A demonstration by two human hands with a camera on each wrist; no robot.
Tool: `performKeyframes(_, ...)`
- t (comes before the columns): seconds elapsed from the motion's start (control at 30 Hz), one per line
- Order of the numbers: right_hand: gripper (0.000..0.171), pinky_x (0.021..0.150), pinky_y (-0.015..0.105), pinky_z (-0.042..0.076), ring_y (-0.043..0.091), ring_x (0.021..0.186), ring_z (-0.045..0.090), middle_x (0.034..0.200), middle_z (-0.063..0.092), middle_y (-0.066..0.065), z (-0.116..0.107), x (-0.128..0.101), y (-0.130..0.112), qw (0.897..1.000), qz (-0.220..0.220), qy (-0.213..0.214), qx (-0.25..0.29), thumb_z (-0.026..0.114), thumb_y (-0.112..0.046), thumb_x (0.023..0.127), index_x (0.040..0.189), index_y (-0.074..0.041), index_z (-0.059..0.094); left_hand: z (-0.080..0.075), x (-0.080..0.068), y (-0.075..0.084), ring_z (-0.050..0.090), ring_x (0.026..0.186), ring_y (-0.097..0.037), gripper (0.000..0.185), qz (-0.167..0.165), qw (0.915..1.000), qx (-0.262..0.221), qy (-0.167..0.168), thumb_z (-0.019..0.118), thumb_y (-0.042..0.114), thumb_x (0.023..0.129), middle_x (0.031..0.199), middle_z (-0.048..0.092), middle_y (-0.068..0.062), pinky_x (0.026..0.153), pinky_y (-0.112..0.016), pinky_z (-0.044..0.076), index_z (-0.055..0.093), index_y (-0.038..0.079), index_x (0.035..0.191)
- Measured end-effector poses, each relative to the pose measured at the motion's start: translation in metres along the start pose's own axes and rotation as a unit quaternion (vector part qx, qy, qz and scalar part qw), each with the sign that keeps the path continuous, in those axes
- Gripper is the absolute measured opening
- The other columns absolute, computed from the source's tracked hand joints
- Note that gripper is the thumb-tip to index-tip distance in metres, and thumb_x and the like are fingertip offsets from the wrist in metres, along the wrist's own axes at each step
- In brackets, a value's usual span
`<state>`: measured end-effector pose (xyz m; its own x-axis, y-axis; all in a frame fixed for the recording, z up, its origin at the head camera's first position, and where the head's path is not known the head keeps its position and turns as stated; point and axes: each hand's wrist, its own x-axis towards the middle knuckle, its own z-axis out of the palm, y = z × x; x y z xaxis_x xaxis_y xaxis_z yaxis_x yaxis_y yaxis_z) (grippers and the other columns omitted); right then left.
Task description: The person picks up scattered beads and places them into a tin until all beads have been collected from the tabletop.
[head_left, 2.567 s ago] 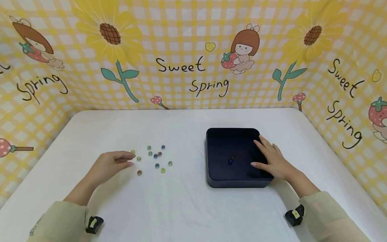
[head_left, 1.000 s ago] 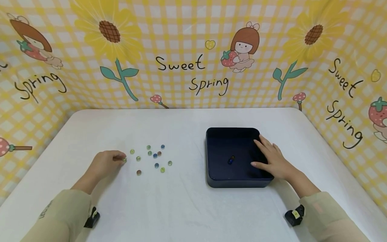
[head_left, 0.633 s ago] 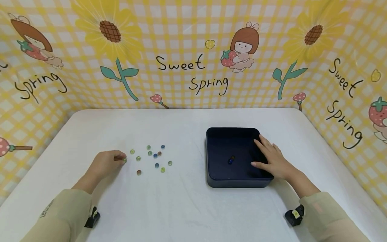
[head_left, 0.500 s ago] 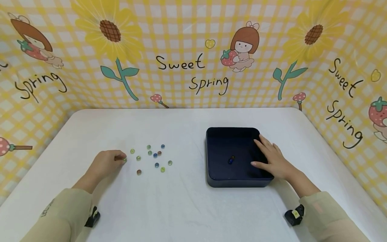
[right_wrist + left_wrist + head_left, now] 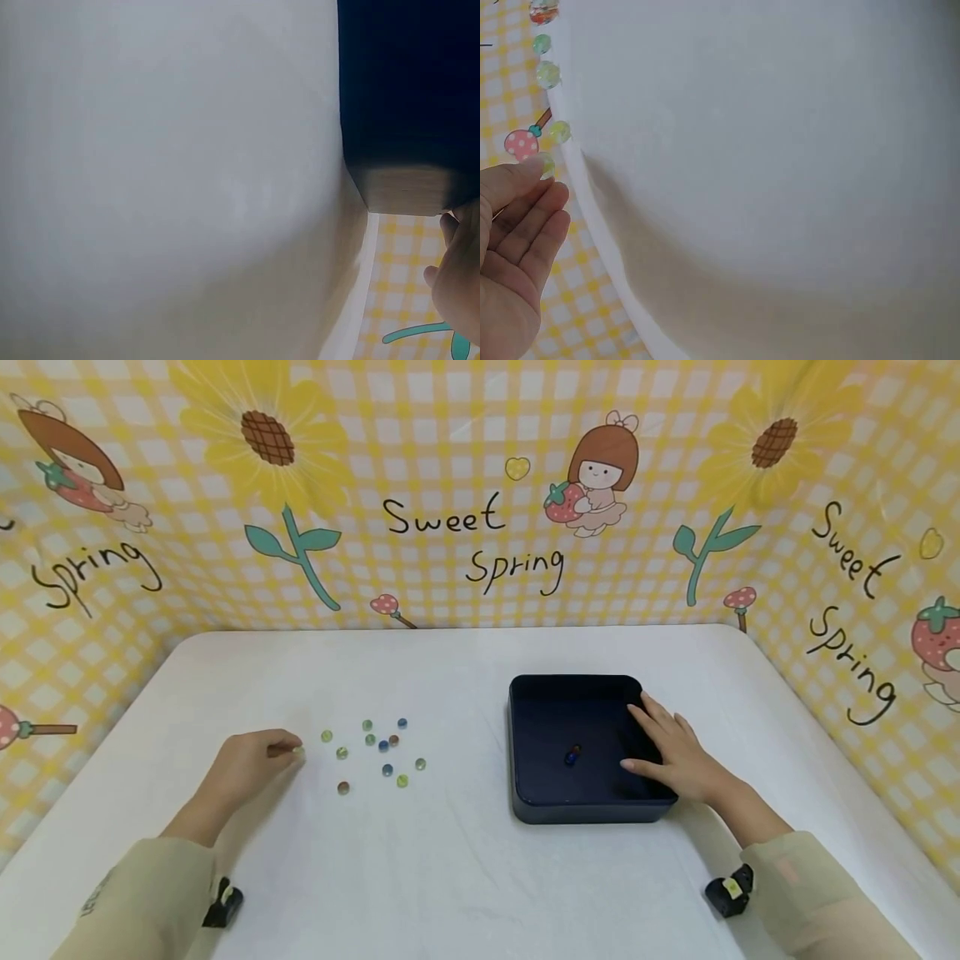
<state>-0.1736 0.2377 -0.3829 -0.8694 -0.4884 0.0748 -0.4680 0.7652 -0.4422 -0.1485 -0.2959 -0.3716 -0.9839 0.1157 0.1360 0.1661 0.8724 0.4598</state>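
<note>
Several small glass marbles [image 5: 386,747] lie scattered on the white table [image 5: 450,860], left of centre. My left hand [image 5: 288,752] sits just left of them and pinches a pale green marble [image 5: 297,750] at its fingertips. In the left wrist view the green marble [image 5: 546,163] sits at the thumb tip, by the left hand [image 5: 536,184]. A dark navy square tray [image 5: 525,735] stands right of centre and holds two marbles [image 5: 572,756]. My right hand [image 5: 660,752] rests flat on the tray's right rim with fingers straight; only the edge of the right hand [image 5: 461,277] shows beside the tray [image 5: 405,90].
A yellow checked backdrop [image 5: 450,527] with sunflowers and lettering walls the table at the back and both sides. Black wrist devices sit at my left sleeve [image 5: 221,902] and right sleeve [image 5: 727,893]. White cloth stretches between the marbles and the tray and along the near edge.
My left hand, at first open among the marbles, curled onto a green marble and drew it back to the left. The right hand and tray have not moved.
</note>
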Motion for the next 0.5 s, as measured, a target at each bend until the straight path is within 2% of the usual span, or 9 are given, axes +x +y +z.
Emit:
performKeyframes(0.2, 0.078, 0.098, 0.052, -0.002, 0.033, 0.128, 0.002, 0.141, 0.000, 0.019, 0.000, 0.000, 0.000, 1.000, 0.002, -0.001, -0.002, 0.054, -0.040, 0.083, 0.137, -0.001, 0.015, -0.005, -0.005, 0.006, 0.060, 0.079, -0.030, 0.017, 0.003, 0.9999, -0.017, 0.001, 0.060, 0.006, 0.079, 0.087, 0.063, -0.017, 0.064, -0.039, 0.048, 0.062, -0.002, 0.094)
performKeyframes(0.5, 0.078, 0.099, 0.052, -0.002, 0.033, 0.128, 0.002, 0.142, -0.001, 0.018, 0.000, 0.000, 0.000, 1.000, 0.005, -0.003, -0.001, 0.053, -0.041, 0.083, 0.138, -0.003, 0.014, -0.003, -0.015, 0.021, 0.060, 0.083, -0.029, 0.019, -0.001, 0.9991, -0.042, 0.010, 0.059, 0.015, 0.082, 0.092, 0.063, -0.014, 0.064, -0.035, 0.049, 0.062, 0.002, 0.097)
